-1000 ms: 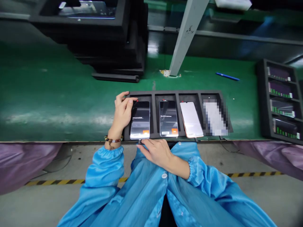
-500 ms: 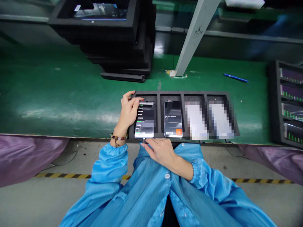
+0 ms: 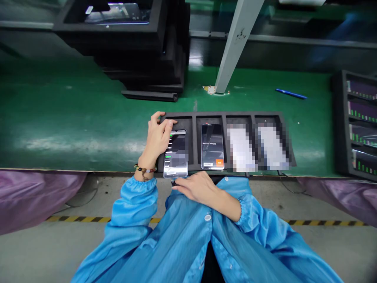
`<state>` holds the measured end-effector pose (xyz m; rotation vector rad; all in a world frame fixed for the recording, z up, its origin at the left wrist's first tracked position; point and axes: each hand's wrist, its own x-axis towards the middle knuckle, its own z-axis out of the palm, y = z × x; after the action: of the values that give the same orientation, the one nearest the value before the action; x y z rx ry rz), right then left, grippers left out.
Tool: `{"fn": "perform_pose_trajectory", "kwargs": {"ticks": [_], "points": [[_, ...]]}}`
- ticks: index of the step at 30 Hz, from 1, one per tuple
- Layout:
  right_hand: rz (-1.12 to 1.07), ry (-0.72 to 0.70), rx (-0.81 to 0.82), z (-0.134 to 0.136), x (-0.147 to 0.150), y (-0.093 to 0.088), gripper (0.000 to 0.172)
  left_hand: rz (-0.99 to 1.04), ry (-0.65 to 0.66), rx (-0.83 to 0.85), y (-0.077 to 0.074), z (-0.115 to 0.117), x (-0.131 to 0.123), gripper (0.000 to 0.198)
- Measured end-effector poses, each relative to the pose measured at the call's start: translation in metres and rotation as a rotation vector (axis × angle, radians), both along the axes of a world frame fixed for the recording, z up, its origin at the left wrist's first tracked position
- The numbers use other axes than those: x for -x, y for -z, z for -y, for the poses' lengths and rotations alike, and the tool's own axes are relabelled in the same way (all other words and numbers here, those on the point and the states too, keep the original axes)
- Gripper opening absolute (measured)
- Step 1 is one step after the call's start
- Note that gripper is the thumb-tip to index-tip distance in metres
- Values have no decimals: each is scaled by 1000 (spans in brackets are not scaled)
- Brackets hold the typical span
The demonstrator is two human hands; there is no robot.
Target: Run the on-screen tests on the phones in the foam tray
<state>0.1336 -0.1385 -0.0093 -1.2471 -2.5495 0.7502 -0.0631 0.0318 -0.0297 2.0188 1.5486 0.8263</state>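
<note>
A black foam tray (image 3: pixel 194 118) with four slots lies at the near edge of the green bench, a phone in each slot. My left hand (image 3: pixel 156 137) grips the left side of the leftmost phone (image 3: pixel 176 155), whose lit screen shows a list; its near end sticks out over the tray's front edge. My right hand (image 3: pixel 196 188) pinches a small dark cable plug (image 3: pixel 173 182) just below that phone's near end. The second phone (image 3: pixel 212 146) shows a dark screen with an orange button. The two right phones (image 3: pixel 256 147) have bright screens.
Stacked black foam trays (image 3: pixel 141 51) stand at the back left. A grey post (image 3: pixel 232 47) rises from the bench centre. A blue pen (image 3: pixel 291 94) lies at the back right. A black rack (image 3: pixel 357 125) of parts stands at the right edge. Purple cloth (image 3: pixel 38 196) hangs below the bench.
The leftmost phone's screen went from a dark test page to a list, and the phone has slid toward me, past the tray's front edge. My right hand stayed at its near end.
</note>
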Motion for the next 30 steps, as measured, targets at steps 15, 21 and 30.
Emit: {"fn": "perform_pose_trajectory", "kwargs": {"ticks": [15,21,30], "points": [[72,372,-2,50,-98,-13,45,-375,660,51,-79,-10,-85,57],[67,358,70,42,-96,-8,39,-448,711,106,-68,-33,-111,62],[64,371,122,34,-99,-9,41,-377,713,113,-63,-36,-110,64]]}}
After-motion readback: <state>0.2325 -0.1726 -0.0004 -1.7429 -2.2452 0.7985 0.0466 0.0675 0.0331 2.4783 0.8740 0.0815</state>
